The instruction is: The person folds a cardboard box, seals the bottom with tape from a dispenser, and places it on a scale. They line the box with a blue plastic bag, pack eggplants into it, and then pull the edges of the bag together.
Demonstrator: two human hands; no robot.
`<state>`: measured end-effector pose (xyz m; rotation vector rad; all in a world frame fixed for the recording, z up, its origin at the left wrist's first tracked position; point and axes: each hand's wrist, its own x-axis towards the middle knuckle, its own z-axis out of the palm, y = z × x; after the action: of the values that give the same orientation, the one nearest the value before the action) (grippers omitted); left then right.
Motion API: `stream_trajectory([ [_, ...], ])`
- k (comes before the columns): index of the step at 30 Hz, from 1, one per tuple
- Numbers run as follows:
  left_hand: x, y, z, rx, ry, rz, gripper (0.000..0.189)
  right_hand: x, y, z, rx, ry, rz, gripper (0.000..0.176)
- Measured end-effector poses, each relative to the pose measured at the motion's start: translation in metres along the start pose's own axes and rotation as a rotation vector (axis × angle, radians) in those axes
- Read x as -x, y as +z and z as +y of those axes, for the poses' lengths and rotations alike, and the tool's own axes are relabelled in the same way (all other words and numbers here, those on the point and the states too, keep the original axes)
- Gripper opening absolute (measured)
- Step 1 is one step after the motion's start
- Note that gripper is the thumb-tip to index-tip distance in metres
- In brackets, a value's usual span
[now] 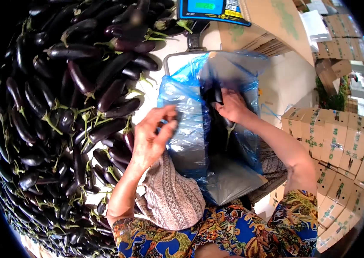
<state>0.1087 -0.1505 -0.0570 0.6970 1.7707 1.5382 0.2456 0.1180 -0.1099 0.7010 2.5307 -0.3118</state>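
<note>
A box lined with blue plastic (184, 124) stands in front of me on a scale, with dark eggplants (218, 139) inside. My right hand (232, 105) reaches into the box, its fingers closed round a dark eggplant near the far end. Above the box's left edge is my left hand (154, 131), empty, with thumb and fingers curved and apart; its fingertips are blurred. A large heap of eggplants (78, 77) with green stems fills the left side.
The scale's display (212, 10) stands beyond the box. Flattened cardboard (268, 21) lies at the upper right. Stacked cartons (332, 137) with green print rise on the right, and more cartons (341, 47) stand farther back. A patterned cloth (173, 193) covers my left knee.
</note>
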Motion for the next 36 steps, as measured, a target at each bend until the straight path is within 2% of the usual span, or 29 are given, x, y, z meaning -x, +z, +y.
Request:
stream_trajectory([
  [2, -0.005, -0.002, -0.014, -0.038, 0.059, 0.212, 0.030, 0.008, 0.001, 0.008, 0.054, -0.015, 0.035, 0.052],
  [3, -0.009, -0.004, -0.017, -0.103, 0.106, 0.261, 0.031, 0.019, 0.003, 0.011, 0.018, -0.160, 0.332, 0.035],
  [4, -0.014, -0.007, -0.020, -0.166, 0.152, 0.308, 0.031, 0.031, -0.012, 0.008, -0.059, -0.165, 0.362, 0.029],
  [6, -0.024, -0.012, -0.020, -0.217, 0.098, 0.264, 0.039, 0.054, -0.052, 0.001, -0.214, -0.182, 0.420, 0.017],
  [7, -0.032, -0.008, -0.014, -0.197, 0.103, 0.282, 0.040, 0.060, -0.065, 0.005, -0.300, -0.193, 0.607, 0.014],
  [8, -0.041, -0.004, -0.009, -0.182, 0.105, 0.303, 0.041, 0.064, -0.077, 0.013, -0.379, -0.016, 0.609, 0.018],
  [10, -0.063, 0.004, -0.006, -0.253, 0.221, 0.260, 0.047, 0.061, -0.104, 0.026, -0.430, 0.120, 0.736, 0.023],
  [12, -0.079, 0.017, 0.003, -0.373, 0.345, 0.242, 0.050, 0.047, -0.114, 0.048, -0.497, 0.099, 0.633, 0.026],
  [13, -0.087, 0.023, 0.008, -0.348, 0.373, 0.217, 0.045, 0.037, -0.111, 0.066, -0.567, 0.043, 0.487, 0.027],
  [14, -0.096, 0.028, 0.007, -0.365, 0.424, 0.200, 0.031, 0.026, -0.107, 0.079, -0.635, -0.013, 0.339, 0.027],
  [16, -0.107, 0.033, 0.002, -0.420, 0.440, 0.251, 0.022, 0.018, -0.106, 0.084, -0.481, -0.011, 0.357, 0.026],
  [18, -0.111, 0.030, -0.003, -0.261, 0.293, 0.241, 0.019, 0.018, -0.116, 0.084, -0.289, -0.064, 0.405, 0.025],
  [20, -0.111, 0.030, -0.010, 0.031, 0.255, 0.274, 0.018, 0.022, -0.128, 0.090, -0.616, 0.089, 0.543, 0.017],
  [22, -0.109, 0.029, -0.020, 0.012, 0.312, 0.293, 0.022, 0.019, -0.127, 0.117, -0.858, 0.094, 0.471, 0.021],
  [24, -0.099, 0.025, -0.027, 0.022, 0.179, 0.280, 0.024, 0.017, -0.116, 0.109, -1.039, 0.083, 0.317, 0.023],
  [25, -0.097, 0.022, -0.041, -0.011, 0.115, 0.303, 0.023, 0.017, -0.110, 0.100, -0.976, 0.070, 0.423, 0.022],
  [28, -0.096, 0.002, -0.093, -0.051, 0.107, 0.464, 0.019, 0.024, -0.102, 0.065, -0.770, 0.035, 0.735, 0.020],
  [29, -0.097, -0.011, -0.116, -0.131, 0.135, 0.532, 0.019, 0.029, -0.101, 0.051, -0.703, 0.021, 0.830, 0.020],
  [30, -0.095, -0.027, -0.124, -0.233, 0.066, 0.525, 0.020, 0.035, -0.101, 0.039, -0.633, 0.006, 0.929, 0.021],
  [32, -0.093, -0.057, -0.139, -0.778, 0.258, 0.468, 0.020, 0.050, -0.103, 0.021, -0.663, -0.043, 0.780, 0.018],
  [34, -0.098, -0.068, -0.165, -0.778, 0.192, 0.522, 0.024, 0.063, -0.105, 0.004, -0.636, -0.098, 0.633, 0.015],
  [36, -0.111, -0.076, -0.163, -0.826, 0.270, 0.479, 0.035, 0.074, -0.103, -0.014, -0.557, -0.153, 0.476, 0.011],
])
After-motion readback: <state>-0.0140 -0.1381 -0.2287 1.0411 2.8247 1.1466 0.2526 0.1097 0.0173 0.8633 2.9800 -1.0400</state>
